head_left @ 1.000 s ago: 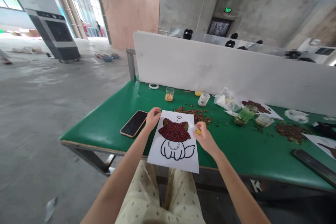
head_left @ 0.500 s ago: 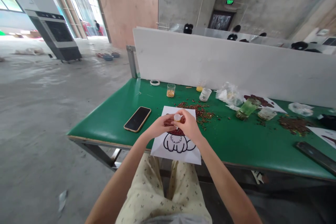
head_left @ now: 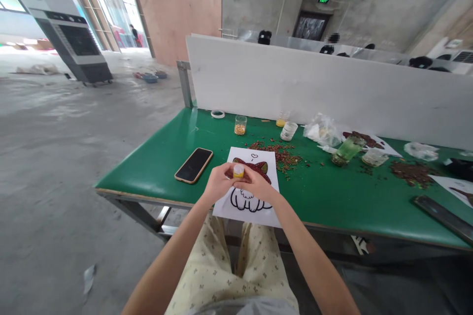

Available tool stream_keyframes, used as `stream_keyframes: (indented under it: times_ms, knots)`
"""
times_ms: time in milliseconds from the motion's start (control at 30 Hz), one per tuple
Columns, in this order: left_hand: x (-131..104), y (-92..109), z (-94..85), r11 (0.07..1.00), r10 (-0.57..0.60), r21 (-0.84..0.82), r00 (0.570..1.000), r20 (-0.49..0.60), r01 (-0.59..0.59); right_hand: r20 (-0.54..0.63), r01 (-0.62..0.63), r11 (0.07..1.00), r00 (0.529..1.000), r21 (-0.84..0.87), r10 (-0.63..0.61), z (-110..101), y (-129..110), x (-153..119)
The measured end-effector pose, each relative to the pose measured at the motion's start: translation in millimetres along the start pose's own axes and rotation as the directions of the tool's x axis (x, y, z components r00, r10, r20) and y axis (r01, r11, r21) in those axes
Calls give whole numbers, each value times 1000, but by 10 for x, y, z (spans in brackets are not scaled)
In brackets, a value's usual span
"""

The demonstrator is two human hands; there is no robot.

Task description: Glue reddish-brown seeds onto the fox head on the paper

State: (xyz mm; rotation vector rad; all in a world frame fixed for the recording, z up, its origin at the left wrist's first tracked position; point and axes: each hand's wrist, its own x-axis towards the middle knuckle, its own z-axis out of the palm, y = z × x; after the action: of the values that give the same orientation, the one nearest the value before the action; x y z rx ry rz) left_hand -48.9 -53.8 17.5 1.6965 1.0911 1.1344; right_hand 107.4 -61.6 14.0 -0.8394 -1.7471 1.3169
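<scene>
Both hands meet over a white sheet point(head_left: 225, 206) printed with a cartoon animal, whose head area is covered in dark red bits. A small bottle point(head_left: 238, 171) with a whitish top and a yellow band is between them. My left hand point(head_left: 218, 184) wraps its fingers around the bottle's left side. From the right, my right hand point(head_left: 255, 184) closes its fingers on the same bottle. The lower part of the bottle is hidden by the fingers. Loose reddish and green grains point(head_left: 283, 157) lie just behind the sheet on the green table point(head_left: 148, 157).
A phone point(head_left: 194, 165) lies left of the sheet. Behind are a tape roll point(head_left: 218, 114), a cup of yellow kernels point(head_left: 240, 126), a clear cup point(head_left: 288, 131), a plastic bag point(head_left: 322, 130) and a tipped green jar point(head_left: 348, 151). A white partition point(head_left: 295, 83) borders the back.
Both hands and the bottle have shifted left and slightly down, uncovering the animal's ears and the heart on the sheet. The bottle's yellow band now shows more clearly.
</scene>
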Motion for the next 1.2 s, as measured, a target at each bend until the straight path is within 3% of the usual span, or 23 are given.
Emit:
stream_keyframes:
  times_ms: [233,467,1200]
  knots:
    - [37,6,24,997,-47,57,999,8,46,-175,-3,973,984,231,45,132,33,-38]
    - [80,9,19,997,-76,23,995,59,75,-276,0,974,959,225,63,202,29,-50]
    - [187,-130,12,996,-88,22,993,80,87,-336,14,976,940,218,62,192,172,37]
